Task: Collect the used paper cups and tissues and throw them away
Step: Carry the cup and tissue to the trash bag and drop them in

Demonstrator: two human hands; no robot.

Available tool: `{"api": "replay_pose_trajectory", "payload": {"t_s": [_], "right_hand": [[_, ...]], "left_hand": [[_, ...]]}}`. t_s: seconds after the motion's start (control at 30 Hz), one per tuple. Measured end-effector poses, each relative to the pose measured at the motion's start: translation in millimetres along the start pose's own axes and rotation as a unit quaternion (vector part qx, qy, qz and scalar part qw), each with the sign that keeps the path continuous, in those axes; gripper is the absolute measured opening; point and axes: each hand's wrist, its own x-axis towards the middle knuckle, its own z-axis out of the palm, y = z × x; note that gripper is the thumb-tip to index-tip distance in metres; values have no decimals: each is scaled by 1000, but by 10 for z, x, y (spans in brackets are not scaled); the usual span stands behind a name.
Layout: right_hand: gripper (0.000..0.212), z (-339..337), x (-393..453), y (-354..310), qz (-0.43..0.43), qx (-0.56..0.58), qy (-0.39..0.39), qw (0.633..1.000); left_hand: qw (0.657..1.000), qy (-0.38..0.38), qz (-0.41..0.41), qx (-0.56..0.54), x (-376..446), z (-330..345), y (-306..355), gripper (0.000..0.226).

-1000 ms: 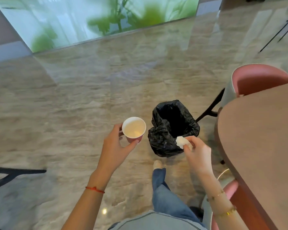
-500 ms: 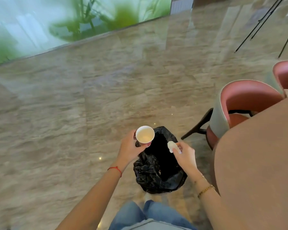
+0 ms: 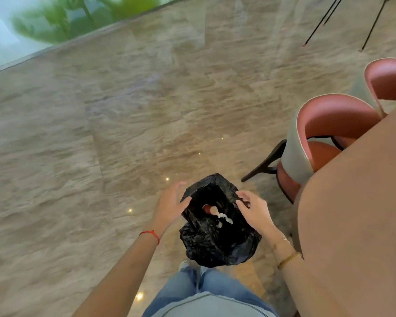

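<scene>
Both hands have let go since half a second ago: the pink-walled paper cup and the white crumpled tissue now lie down inside the black plastic bin liner bag, the cup at about 11 o'clock of the tissue and touching or nearly touching it; motion blur hides finer detail. Over the glossy beige marble-look floor, which fills most of the view and carries small bright light reflections, the bag stands at roughly 6 o'clock, just ahead of the person's blue jeans. A smooth brown round-edged table top takes the 4 o'clock side, with a pink cushioned chair with grey back shell tucked against it at 3 o'clock and a second like it at 2 o'clock. A blurred green-leaf wall panel runs along 11 o'clock. The left hand, reaching from 7 o'clock with a red string at the wrist, hovers at the bag's 9 o'clock rim, fingers spread and relaxed, holding nothing. The right hand, wearing gold bracelets, hangs at the 3 o'clock rim, fingers loosely bent and apart, likewise empty.
</scene>
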Motion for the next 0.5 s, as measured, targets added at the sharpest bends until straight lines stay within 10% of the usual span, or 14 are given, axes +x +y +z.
{"api": "replay_pose_trajectory", "payload": {"t_s": [0.5], "right_hand": [[40, -534, -874, -353, -126, -59, 165, 976]], "left_hand": [[983, 100, 130, 86, -630, -706, 380, 48]]}}
